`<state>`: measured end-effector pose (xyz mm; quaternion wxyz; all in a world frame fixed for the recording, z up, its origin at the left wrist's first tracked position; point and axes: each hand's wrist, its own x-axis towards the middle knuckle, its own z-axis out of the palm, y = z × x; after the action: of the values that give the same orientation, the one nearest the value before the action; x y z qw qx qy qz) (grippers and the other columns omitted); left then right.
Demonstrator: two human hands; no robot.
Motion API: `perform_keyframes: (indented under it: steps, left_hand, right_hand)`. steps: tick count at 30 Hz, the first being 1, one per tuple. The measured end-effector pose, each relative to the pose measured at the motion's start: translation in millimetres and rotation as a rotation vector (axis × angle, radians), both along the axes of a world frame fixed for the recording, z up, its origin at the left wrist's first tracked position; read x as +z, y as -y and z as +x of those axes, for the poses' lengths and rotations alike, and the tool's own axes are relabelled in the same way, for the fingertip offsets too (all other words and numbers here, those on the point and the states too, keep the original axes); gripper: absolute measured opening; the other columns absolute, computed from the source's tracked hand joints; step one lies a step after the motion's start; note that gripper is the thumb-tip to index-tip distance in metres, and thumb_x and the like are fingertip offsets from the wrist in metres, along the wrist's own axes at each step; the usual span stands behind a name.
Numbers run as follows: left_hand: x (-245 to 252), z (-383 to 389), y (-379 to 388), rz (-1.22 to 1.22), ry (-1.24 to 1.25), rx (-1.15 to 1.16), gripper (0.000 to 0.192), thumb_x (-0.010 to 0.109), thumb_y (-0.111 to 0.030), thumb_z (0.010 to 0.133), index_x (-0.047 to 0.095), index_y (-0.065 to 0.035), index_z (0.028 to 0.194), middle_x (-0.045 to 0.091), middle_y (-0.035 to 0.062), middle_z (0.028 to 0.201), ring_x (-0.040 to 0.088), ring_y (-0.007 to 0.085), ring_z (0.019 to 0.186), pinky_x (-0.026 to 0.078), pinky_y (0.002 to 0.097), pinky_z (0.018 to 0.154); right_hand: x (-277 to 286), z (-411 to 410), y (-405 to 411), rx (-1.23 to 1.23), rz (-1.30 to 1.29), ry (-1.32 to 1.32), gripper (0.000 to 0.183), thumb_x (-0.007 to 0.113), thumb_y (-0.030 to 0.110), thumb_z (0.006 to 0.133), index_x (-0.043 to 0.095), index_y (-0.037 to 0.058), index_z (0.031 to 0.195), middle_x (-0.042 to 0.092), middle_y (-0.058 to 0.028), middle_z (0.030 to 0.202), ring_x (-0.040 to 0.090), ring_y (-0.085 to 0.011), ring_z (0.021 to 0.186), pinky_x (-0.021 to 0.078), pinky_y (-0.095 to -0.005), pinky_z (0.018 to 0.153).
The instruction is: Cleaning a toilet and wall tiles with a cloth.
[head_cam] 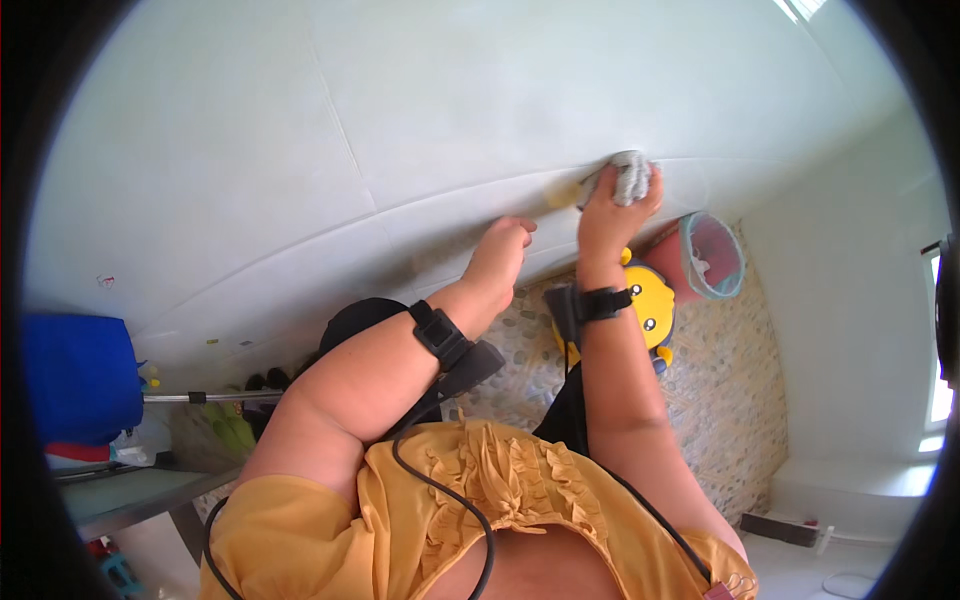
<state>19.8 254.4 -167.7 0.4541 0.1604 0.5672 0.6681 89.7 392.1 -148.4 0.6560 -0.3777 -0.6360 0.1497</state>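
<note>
My right hand [616, 214] grips a bunched grey cloth [631, 178] and presses it against the white tiled wall [480, 112], at a horizontal seam. A yellowish patch shows on the wall just left of the cloth. Lower and to the left, my left hand [504, 251] is close to the wall with its fingers curled; nothing is seen in it, though part of the fingers is turned away. Black straps with dark devices and cables sit on both wrists.
A pink bin [666, 251] with a translucent liner and a yellow cartoon-faced item [651, 306] stand on the pebble-patterned floor [720, 375]. At left are a blue fabric item [82, 379], a metal rod [214, 397], green slippers [229, 427] and a glass-topped table [135, 499].
</note>
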Motion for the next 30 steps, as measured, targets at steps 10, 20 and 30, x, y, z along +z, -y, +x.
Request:
perform_keyframes:
  steps: [10, 20, 30]
  left_hand:
    - [-4.2, -11.5, -2.4, -0.001, 0.254, 0.083, 0.015, 0.053, -0.023, 0.093, 0.065, -0.0159, 0.098, 0.067, -0.0005, 0.101, 0.059, 0.0117, 0.095, 0.04, 0.0333, 0.079]
    - [-27.4, 21.0, -14.6, -0.073, 0.226, 0.119, 0.026, 0.048, -0.024, 0.093, 0.064, -0.0091, 0.107, 0.065, 0.005, 0.104, 0.057, 0.0169, 0.1, 0.043, 0.0349, 0.086]
    - [-27.3, 1.8, -38.5, 0.08, 0.325, 0.128, 0.02, 0.046, -0.021, 0.099, 0.062, -0.0084, 0.102, 0.063, 0.0013, 0.098, 0.06, 0.014, 0.094, 0.046, 0.0298, 0.079]
  right_hand:
    - [2.3, -6.8, 71.0, 0.316, 0.194, 0.366, 0.052, 0.075, 0.001, 0.071, 0.06, 0.0144, 0.118, 0.049, -0.0212, 0.125, 0.046, -0.0417, 0.119, 0.0408, -0.0471, 0.103]
    - [60.6, 31.3, 73.7, 0.43, 0.338, 0.333, 0.053, 0.077, -0.004, 0.068, 0.067, 0.0123, 0.118, 0.056, -0.0208, 0.121, 0.053, -0.0388, 0.119, 0.0497, -0.0419, 0.097]
    - [53.1, 9.8, 64.4, 0.353, 0.307, 0.378, 0.051, 0.073, -0.003, 0.063, 0.07, 0.0199, 0.109, 0.059, -0.0138, 0.119, 0.055, -0.0368, 0.11, 0.0502, -0.0437, 0.092]
